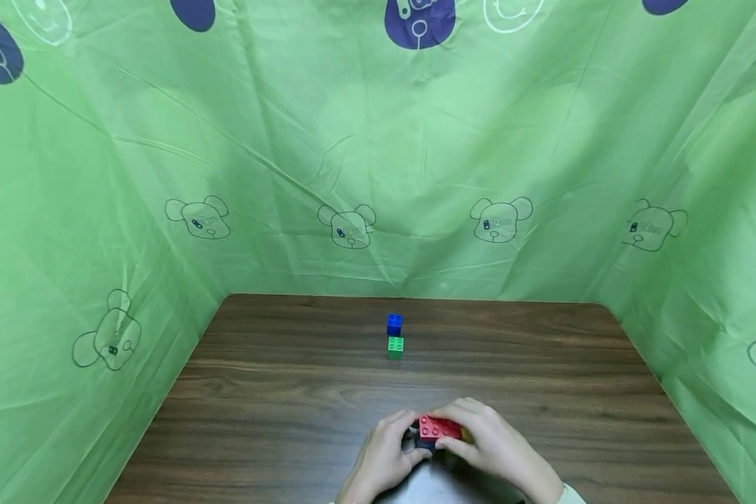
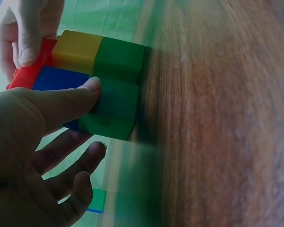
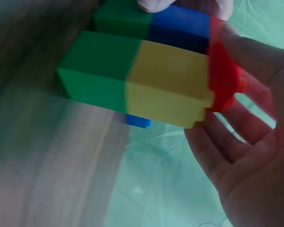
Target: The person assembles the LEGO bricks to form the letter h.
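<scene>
Both hands hold a toy-brick structure at the near edge of the table. Its red brick (image 1: 439, 427) lies across the top of two columns. One column has a blue brick (image 2: 57, 79) over a green brick (image 2: 116, 101); the other, a yellow brick (image 3: 168, 85) over another green brick (image 3: 97, 61). My left hand (image 1: 384, 455) grips the blue-and-green column, its thumb across where the two colours meet. With thumb and fingers on either side, my right hand (image 1: 491, 441) pinches the red brick from above.
Farther back on the wood table (image 1: 277, 399) stand a small blue brick (image 1: 394, 324) and a green brick (image 1: 395, 348), one just behind the other. Green cloth (image 1: 416, 161) printed with bear faces encloses the table at the back and both sides.
</scene>
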Demonstrator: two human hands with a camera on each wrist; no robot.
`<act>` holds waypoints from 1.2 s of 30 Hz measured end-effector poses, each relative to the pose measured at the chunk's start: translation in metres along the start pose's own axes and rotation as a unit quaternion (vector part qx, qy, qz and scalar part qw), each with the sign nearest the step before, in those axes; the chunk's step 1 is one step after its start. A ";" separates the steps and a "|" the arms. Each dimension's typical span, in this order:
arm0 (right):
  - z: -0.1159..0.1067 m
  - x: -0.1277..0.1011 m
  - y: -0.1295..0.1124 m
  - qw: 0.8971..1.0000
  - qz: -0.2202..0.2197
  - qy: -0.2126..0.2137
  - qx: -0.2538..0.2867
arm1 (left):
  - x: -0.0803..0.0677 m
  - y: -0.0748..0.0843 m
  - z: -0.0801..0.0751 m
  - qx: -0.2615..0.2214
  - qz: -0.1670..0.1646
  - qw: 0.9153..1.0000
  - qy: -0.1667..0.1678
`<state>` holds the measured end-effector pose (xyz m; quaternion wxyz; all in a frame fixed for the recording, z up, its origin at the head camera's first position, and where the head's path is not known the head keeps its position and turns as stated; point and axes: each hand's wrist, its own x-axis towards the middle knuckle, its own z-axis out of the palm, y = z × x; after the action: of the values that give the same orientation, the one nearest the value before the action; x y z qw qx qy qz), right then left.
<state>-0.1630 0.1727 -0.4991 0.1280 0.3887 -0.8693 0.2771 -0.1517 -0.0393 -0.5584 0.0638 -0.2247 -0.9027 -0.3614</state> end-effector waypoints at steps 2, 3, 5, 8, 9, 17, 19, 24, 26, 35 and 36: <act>0.003 -0.005 0.003 1.000 0.005 0.009 -0.014 | 0.000 -0.001 0.001 0.004 -0.004 1.000 -0.001; 0.004 -0.007 0.004 1.000 0.013 0.010 -0.018 | 0.000 -0.001 0.001 0.005 -0.007 1.000 -0.001; 0.005 -0.012 0.007 0.999 0.032 0.009 -0.031 | 0.000 -0.002 0.002 0.005 -0.011 1.000 -0.003; 0.006 -0.018 0.013 0.998 0.057 0.003 -0.031 | 0.001 -0.002 0.002 0.003 -0.014 1.000 -0.006; 0.006 -0.020 0.015 0.998 0.064 -0.001 -0.024 | 0.001 -0.002 0.003 0.003 -0.014 1.000 -0.006; 0.009 -0.033 0.027 0.995 0.098 -0.022 0.022 | 0.000 -0.002 0.003 0.014 -0.007 1.000 0.003; 0.010 -0.035 0.028 0.993 0.107 -0.029 0.042 | 0.000 -0.003 0.004 0.014 -0.008 1.000 0.003; 0.016 -0.039 0.029 0.989 0.127 -0.024 0.068 | -0.001 -0.003 0.005 0.007 -0.020 1.000 -0.002; 0.017 -0.040 0.029 0.989 0.130 -0.016 0.068 | -0.002 -0.002 0.006 0.005 -0.025 1.000 -0.004; 0.016 -0.039 0.027 0.987 0.138 -0.021 0.078 | 0.000 0.003 -0.001 0.079 0.001 0.996 -0.035; 0.016 -0.039 0.027 0.987 0.140 -0.023 0.077 | 0.002 0.004 -0.006 0.088 0.005 0.995 -0.053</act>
<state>-0.1574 0.2014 -0.5393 0.0375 0.2786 -0.8940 0.3488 -0.1518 -0.0408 -0.5510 0.0374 -0.2418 -0.9320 -0.2675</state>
